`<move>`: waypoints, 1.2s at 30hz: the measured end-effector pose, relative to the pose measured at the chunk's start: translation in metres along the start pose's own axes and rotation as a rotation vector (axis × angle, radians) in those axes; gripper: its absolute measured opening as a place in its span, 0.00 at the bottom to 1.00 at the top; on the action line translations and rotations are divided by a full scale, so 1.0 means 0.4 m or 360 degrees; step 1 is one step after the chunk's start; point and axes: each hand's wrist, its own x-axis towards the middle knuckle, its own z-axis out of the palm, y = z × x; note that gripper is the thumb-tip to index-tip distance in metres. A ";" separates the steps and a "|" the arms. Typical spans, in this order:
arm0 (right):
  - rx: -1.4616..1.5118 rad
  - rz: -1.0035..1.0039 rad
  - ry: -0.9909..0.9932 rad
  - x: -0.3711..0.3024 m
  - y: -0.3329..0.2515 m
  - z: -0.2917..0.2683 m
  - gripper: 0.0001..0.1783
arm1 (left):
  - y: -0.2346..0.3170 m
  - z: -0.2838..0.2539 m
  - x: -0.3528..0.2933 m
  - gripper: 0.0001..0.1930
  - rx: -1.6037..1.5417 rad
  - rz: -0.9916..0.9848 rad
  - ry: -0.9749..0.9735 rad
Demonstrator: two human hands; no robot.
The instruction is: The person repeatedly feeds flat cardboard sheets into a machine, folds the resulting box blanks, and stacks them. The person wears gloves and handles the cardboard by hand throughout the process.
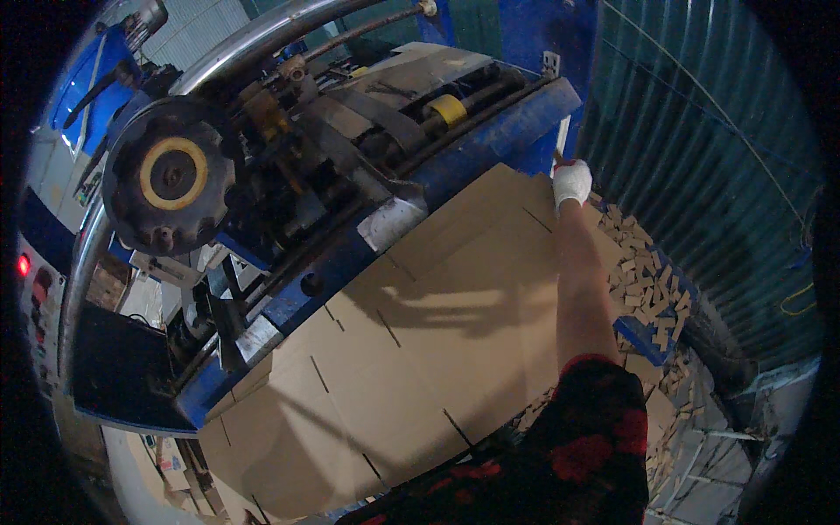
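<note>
A wide brown cardboard sheet (437,350) with several short dark slots lies in front of the blue machine (490,131), its far edge along the machine's front rail. My right arm reaches across the sheet's right part. At the sheet's far right corner, my right hand (573,182), in a white glove, is closed beside the machine's end. A small brownish piece shows at its fingers; what it is, I cannot make out. My left hand is out of view.
A large black handwheel (171,175) and a curved metal pipe (262,39) are at the left. Cardboard offcuts (643,280) pile up at the right, near a corrugated green wall (700,131). A control panel (39,306) with a red light stands far left.
</note>
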 end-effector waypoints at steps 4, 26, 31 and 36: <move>0.1405 0.0512 0.0309 0.039 0.022 -0.051 0.13 | 0.002 0.019 0.002 0.33 0.0004 -0.0020 -0.0005; -0.0822 -0.0912 -0.1098 -0.212 -0.122 -0.275 0.12 | -0.013 0.084 0.034 0.32 0.0046 0.0035 -0.0010; -0.0927 -0.0888 -0.0943 -0.229 -0.114 -0.262 0.13 | -0.031 0.097 0.038 0.31 0.0049 0.0039 0.0038; -0.0225 -0.0837 -0.0248 -0.252 -0.006 -0.220 0.08 | -0.120 -0.054 0.028 0.31 0.0006 -0.0056 0.0215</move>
